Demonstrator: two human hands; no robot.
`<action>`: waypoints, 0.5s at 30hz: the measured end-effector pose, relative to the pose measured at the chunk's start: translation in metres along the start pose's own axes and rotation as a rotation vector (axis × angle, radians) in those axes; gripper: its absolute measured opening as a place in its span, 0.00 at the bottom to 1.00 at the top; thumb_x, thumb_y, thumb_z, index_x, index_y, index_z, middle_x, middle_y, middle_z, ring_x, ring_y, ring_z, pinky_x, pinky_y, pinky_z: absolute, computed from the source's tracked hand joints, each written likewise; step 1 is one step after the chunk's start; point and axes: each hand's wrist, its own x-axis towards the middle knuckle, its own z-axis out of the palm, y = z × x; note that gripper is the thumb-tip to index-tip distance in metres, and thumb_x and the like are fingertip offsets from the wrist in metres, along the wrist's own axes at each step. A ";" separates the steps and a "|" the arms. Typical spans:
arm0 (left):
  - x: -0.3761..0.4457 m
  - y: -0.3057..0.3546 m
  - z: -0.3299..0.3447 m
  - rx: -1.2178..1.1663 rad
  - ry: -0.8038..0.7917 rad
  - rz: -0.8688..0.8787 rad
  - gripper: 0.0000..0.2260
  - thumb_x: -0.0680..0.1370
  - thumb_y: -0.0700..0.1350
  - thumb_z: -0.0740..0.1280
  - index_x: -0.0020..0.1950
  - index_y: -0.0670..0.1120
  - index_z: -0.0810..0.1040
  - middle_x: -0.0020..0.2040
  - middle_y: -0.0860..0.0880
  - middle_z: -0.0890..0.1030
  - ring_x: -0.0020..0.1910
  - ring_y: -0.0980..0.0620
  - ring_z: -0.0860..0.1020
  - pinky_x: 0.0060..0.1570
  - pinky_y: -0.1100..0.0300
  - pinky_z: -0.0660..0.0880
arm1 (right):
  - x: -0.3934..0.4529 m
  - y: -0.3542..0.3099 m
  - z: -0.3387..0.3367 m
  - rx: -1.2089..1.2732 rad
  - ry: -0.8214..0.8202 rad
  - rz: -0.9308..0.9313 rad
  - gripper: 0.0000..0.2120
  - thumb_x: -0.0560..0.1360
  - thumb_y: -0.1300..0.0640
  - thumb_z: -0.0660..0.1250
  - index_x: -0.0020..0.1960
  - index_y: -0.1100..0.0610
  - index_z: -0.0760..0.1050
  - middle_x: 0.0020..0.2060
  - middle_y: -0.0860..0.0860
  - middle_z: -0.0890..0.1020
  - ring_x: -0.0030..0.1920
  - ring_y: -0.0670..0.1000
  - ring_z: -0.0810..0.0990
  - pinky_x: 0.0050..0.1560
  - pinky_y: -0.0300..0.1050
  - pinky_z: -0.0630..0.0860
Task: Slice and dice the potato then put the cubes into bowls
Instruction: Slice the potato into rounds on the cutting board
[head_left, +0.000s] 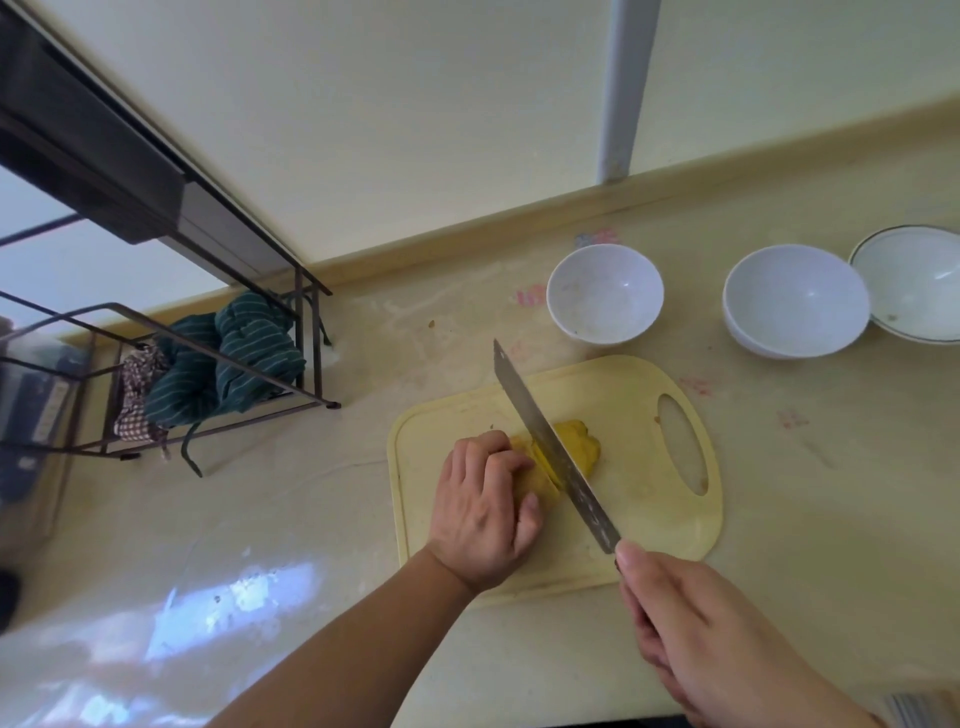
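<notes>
A pale cream counter (779, 493) runs along a cream wall (363, 104), with bright light patches on its near left part. At the far left stands a dark wire rack (306, 332) holding a bundled green striped cloth (234, 358) and a smaller checked cloth (136, 395).

A pale yellow cutting board (639, 499) with an oval handle hole on its right side lies on the counter in the middle. Beyond it sit 3 white bowls: the left bowl (605, 293) stands alone just past the board's far edge, the middle bowl (795, 301) is further right, and the rimmed bowl (914, 283), edged with a thin dark line, touches or slightly tucks behind the middle one.

The right hand (691, 613) is wrapped around the handle of a long knife (550, 447), fingers closed on it. The blade runs diagonally away to the upper left and crosses the potato.

The left hand (483, 499) rests on the board, fingers curled down over the left part of the potato (576, 441), gripping it from above.

The potato is deep yellow, peeled, and lies at the board's centre. Its right part, beyond the blade, is a rounded lump; along the blade's left side thin cut faces show as upright slices still pressed together.
</notes>
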 end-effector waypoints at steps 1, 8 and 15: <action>0.000 0.000 0.000 0.003 0.005 0.005 0.12 0.78 0.49 0.61 0.58 0.43 0.70 0.56 0.45 0.70 0.51 0.44 0.72 0.52 0.51 0.71 | -0.002 0.000 0.001 -0.025 0.008 -0.010 0.27 0.66 0.29 0.52 0.32 0.55 0.65 0.21 0.48 0.66 0.22 0.43 0.63 0.27 0.36 0.61; -0.002 -0.003 0.005 0.027 0.025 0.009 0.12 0.77 0.48 0.64 0.57 0.42 0.70 0.55 0.43 0.72 0.49 0.43 0.73 0.49 0.50 0.73 | -0.014 -0.002 0.007 -0.159 0.061 -0.091 0.22 0.64 0.28 0.49 0.32 0.43 0.70 0.21 0.46 0.70 0.25 0.43 0.68 0.32 0.37 0.63; -0.002 -0.002 0.007 0.019 0.055 0.015 0.11 0.77 0.47 0.65 0.55 0.43 0.70 0.54 0.44 0.70 0.47 0.44 0.71 0.48 0.51 0.72 | -0.019 -0.010 0.009 -0.220 0.084 -0.091 0.18 0.62 0.29 0.47 0.35 0.35 0.70 0.23 0.42 0.75 0.29 0.43 0.75 0.33 0.34 0.67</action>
